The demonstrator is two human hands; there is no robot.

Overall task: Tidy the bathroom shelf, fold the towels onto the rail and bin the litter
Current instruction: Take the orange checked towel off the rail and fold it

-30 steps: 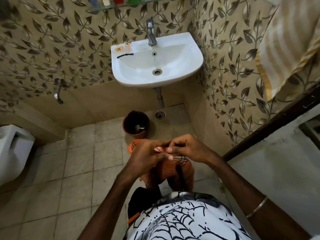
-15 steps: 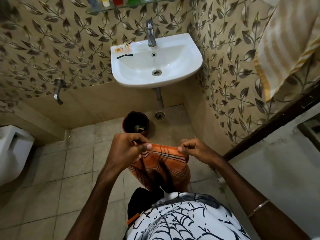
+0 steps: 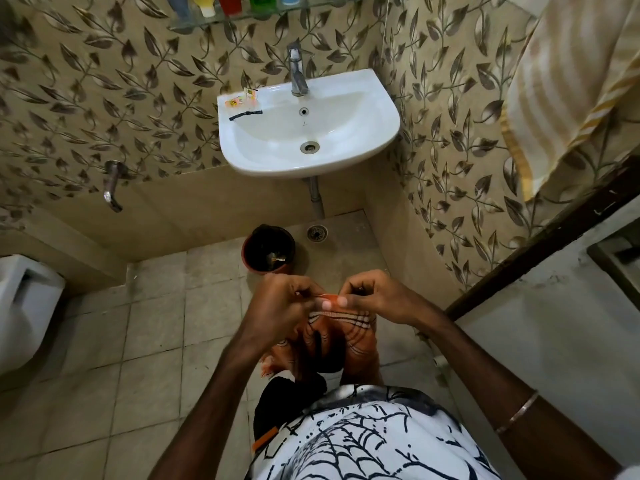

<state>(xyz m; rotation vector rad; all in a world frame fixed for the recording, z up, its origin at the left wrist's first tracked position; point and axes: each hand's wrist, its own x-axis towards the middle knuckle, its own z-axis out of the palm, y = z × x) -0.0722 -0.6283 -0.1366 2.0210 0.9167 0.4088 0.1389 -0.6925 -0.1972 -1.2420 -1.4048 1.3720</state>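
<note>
Orange cloth towel with dark-and-white stripes (image 3: 341, 336): folded, hanging, top edge pinched. Cream-and-yellow striped towel (image 3: 568, 81): draped upper right. Brown round bin (image 3: 268, 249): floor, under basin.

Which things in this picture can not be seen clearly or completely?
- Bottles on the glass shelf: the head view's top edge cuts them off.
- Orange towel: its top edge lies inside the grip of the left hand and right hand.
- Litter in the bin: too dark and small.
- Wrappers on the sink: print too small.
</note>
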